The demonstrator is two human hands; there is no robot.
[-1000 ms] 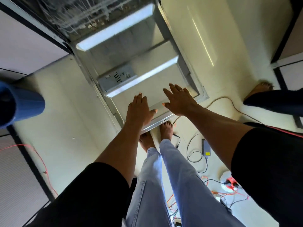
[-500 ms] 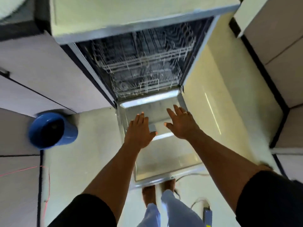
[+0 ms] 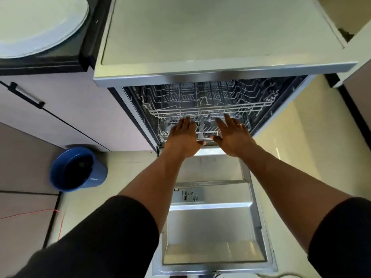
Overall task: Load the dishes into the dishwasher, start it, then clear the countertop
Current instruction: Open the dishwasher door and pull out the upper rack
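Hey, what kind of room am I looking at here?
Most likely a home kitchen. There is an open dishwasher with wire racks inside, a cupboard beside it under a dark countertop, and a white plate on that countertop.

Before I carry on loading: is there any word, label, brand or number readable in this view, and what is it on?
Nothing in this view can be read as text.
Soap dispenser on the open dishwasher door: small marks and symbols, too blurred to read.
Blue bucket on the floor: a pale mark low on its side, too small to read.
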